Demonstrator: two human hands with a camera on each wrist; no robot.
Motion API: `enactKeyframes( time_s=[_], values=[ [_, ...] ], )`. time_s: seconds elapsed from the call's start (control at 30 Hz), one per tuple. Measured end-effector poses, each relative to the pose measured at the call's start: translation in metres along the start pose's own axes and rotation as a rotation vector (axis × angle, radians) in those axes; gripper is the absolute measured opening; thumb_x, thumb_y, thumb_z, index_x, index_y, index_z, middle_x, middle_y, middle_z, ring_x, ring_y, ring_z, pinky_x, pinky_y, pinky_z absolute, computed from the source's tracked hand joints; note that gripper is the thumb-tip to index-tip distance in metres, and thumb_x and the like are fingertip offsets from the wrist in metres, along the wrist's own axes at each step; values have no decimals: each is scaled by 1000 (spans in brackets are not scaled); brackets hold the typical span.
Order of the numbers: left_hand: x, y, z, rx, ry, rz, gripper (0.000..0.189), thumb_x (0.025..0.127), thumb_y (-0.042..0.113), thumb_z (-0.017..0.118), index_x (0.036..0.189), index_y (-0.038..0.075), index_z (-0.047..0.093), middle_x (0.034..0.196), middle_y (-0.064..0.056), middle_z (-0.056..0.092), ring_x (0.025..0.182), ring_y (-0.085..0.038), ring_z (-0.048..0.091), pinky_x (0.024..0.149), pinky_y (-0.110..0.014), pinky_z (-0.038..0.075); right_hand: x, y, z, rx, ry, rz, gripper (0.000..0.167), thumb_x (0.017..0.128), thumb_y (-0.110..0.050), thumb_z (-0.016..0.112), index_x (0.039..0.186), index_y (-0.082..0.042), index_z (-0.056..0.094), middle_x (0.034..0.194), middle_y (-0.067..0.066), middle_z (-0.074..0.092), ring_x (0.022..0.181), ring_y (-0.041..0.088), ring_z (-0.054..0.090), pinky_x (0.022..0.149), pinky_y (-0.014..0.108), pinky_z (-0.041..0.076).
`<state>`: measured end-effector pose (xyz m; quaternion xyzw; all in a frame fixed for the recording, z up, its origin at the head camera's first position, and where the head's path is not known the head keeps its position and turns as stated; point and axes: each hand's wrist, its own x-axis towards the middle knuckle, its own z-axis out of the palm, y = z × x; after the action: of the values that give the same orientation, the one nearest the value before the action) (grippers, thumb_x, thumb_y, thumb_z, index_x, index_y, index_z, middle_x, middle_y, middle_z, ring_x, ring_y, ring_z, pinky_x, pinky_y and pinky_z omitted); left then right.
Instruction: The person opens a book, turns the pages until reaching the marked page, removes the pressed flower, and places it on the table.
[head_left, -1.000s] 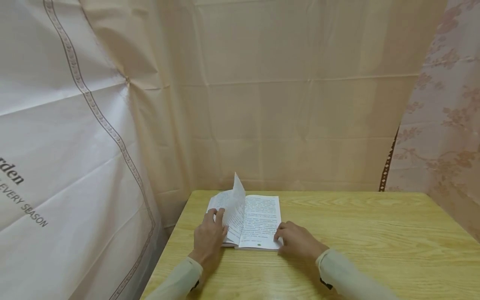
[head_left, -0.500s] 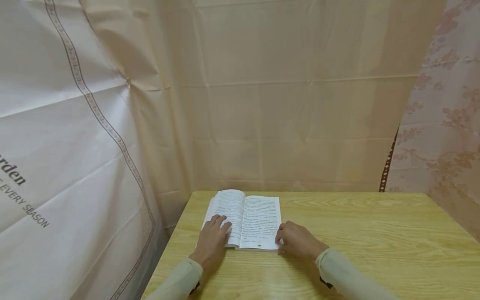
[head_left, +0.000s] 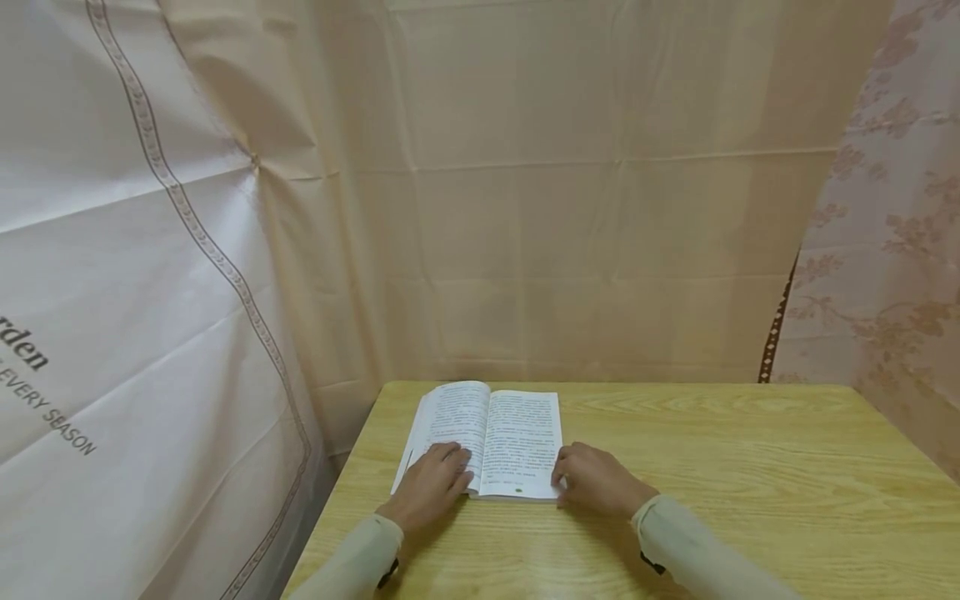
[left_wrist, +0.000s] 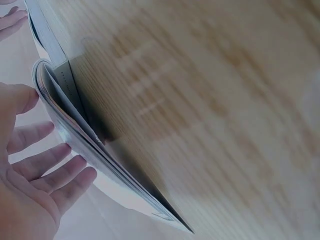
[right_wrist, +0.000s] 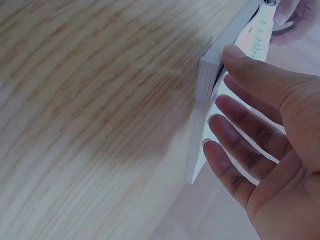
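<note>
An open book (head_left: 521, 442) with printed white pages lies on the table, several of its left-hand leaves curving up from the spine. My left hand (head_left: 433, 483) rests on the lower part of the left page, fingers extended and slightly apart; in the left wrist view the fingers (left_wrist: 45, 167) lie over the page and the thumb is near the curved leaves by the spine. At the lower right corner of the book, my right hand (head_left: 596, 479) grips the edge, thumb (right_wrist: 240, 60) against the corner and index finger close by. Its other fingers are bent loosely over the page.
The wooden table (head_left: 720, 467) extends right of the book and in front of it. A beige curtain (head_left: 570, 208) hangs behind the table's far edge. A white printed cloth (head_left: 135, 350) hangs at the left, and a floral cloth (head_left: 892, 250) at the right.
The leaf that stood upright at the spine now lies flat on the left side. My left hand has slid down and rightward over the left page. The right hand has hardly moved.
</note>
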<state>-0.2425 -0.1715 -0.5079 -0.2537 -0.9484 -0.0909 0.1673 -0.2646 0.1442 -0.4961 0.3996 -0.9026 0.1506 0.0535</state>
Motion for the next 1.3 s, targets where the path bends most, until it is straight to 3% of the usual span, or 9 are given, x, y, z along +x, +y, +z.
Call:
enactKeyframes(
  time_s=[0.33,0.47,0.7,1.03,1.23,1.3],
  values=[
    [3,-1,-3,-1,-69,24,36,101,34,57,127,10,64,130,-12,62,121,-27,57,101,-46,47,3,3,-5,-30,-54,-37,3,85,-16,78,88,-17,80,85,-12,65,76,2,51,66,22,49],
    [3,-3,-3,-3,-71,35,37,101,33,58,128,9,63,131,-12,61,123,-27,55,102,-44,46,5,3,-5,-74,-45,-63,7,88,-13,75,83,-17,78,78,-14,60,70,1,46,61,20,45],
    [2,-6,-1,-19,-65,56,39,100,33,59,129,8,63,133,-11,58,126,-25,52,104,-41,45,6,0,-8,-89,-30,-56,13,87,-11,76,77,-17,74,73,-15,54,66,3,42,57,18,40],
    [4,-10,1,-24,-98,56,41,101,36,56,133,10,60,133,-10,57,126,-23,52,104,-40,45,7,-3,-13,-73,14,-48,15,83,-9,80,73,-19,73,73,-13,59,68,1,47,58,19,45],
    [7,-12,3,-9,-91,99,38,101,36,57,131,13,62,133,-9,59,124,-25,53,102,-43,46,10,-7,-20,16,29,4,16,81,-13,83,75,-21,71,75,-14,60,68,2,50,60,21,47],
    [8,-12,4,12,-100,104,43,100,43,56,130,13,63,135,-8,58,125,-25,53,103,-43,45,10,-8,-23,46,46,1,15,83,-13,82,77,-22,70,78,-15,60,70,4,52,62,22,48]
  ],
)
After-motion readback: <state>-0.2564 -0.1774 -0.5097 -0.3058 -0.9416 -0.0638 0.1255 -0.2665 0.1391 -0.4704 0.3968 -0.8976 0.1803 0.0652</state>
